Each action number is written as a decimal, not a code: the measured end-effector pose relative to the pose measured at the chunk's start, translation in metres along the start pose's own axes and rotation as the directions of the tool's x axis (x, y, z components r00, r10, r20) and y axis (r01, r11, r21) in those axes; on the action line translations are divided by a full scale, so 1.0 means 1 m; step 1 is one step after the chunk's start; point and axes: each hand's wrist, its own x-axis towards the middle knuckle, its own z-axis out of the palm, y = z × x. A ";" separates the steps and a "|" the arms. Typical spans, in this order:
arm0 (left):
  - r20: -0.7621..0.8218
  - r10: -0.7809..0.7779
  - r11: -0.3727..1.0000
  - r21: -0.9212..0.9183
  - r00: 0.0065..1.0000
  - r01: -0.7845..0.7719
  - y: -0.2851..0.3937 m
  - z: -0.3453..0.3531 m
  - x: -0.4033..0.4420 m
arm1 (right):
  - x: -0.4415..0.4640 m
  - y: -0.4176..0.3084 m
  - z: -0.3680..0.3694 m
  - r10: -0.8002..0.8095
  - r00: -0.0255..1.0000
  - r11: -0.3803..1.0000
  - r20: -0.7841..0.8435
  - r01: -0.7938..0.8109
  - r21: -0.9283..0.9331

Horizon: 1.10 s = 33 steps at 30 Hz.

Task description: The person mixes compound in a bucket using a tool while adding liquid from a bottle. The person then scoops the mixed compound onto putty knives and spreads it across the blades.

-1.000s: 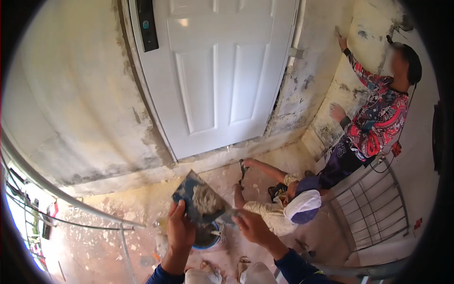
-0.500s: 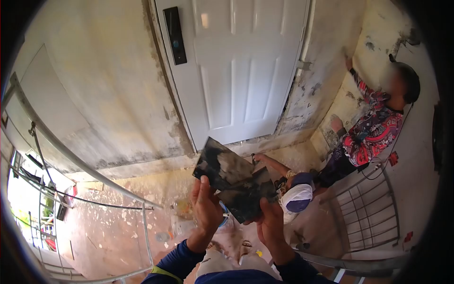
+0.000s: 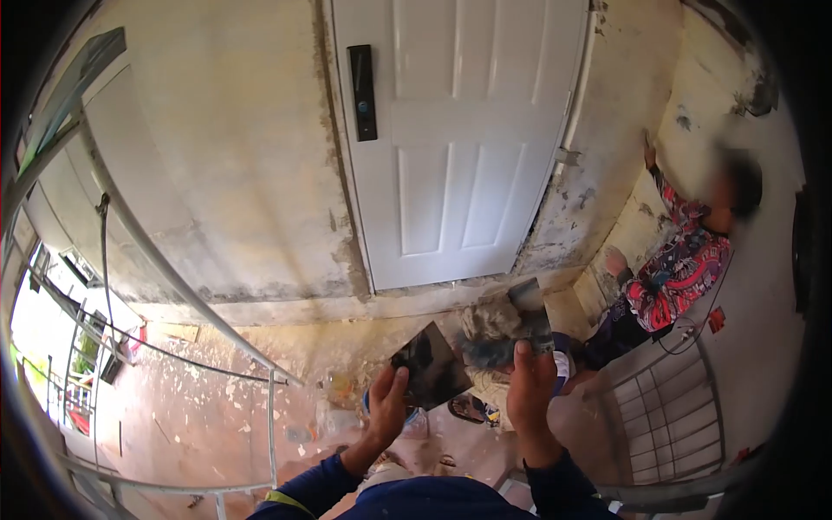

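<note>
My left hand (image 3: 384, 407) pinches a thin, dark square sheet (image 3: 431, 366), which looks like used sandpaper, by its lower left corner. A second sheet (image 3: 530, 314), blotched with pale dust-like stains, is gripped by my right hand (image 3: 529, 399), thumb on its face. Both sheets are held up in front of me, tilted and slightly apart, with the right one higher. My fingers behind them are mostly hidden.
Ahead is a white door (image 3: 468, 173) with a black lock (image 3: 362, 93) in a stained wall. Metal rails (image 3: 165, 256) curve around me. One person (image 3: 685, 269) touches the right wall; another, crouching (image 3: 562, 360), is partly hidden behind the right sheet. A wire grid (image 3: 672, 416) stands right.
The two sheets were close together and overlapping; now they are apart, with the right sheet raised and moved right. My view has shifted, so the door appears lower and farther right.
</note>
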 end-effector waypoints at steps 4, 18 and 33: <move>0.093 -0.212 0.853 -0.468 0.973 0.230 0.014 0.006 0.007 | 0.001 -0.010 0.018 -0.528 0.807 0.693 0.265 0.589 -0.416; -0.113 -0.067 0.876 -0.483 0.991 0.005 0.065 -0.022 0.012 | -0.048 0.029 0.016 0.176 0.984 0.961 -0.005 -0.171 0.216; 0.130 0.462 0.864 0.157 0.877 -0.478 0.043 -0.041 -0.017 | -0.051 0.002 0.084 0.355 0.866 0.549 0.352 -0.498 0.672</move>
